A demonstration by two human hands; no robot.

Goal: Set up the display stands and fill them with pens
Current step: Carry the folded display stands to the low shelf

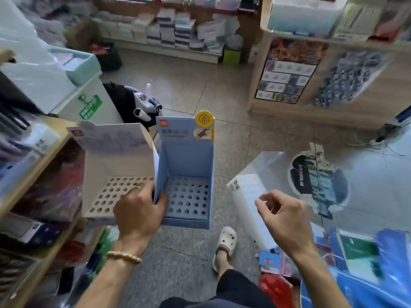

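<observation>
Currently my left hand (138, 211) grips both stands, white display stand (115, 172) touching blue display stand (185, 174), held midair; right hand (281, 215) loosely curled, holding nothing.

blue display stand (186, 165): red brand square on its header, letters too blurred to read, yellow round badge with house-like symbol | white box (246, 192): "余味" on its side | white carton (93, 103): green binder-clip graphic, text unreadable

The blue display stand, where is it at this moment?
In the head view the blue display stand is at centre, held by the left hand, touching the white display stand on its left.
</observation>
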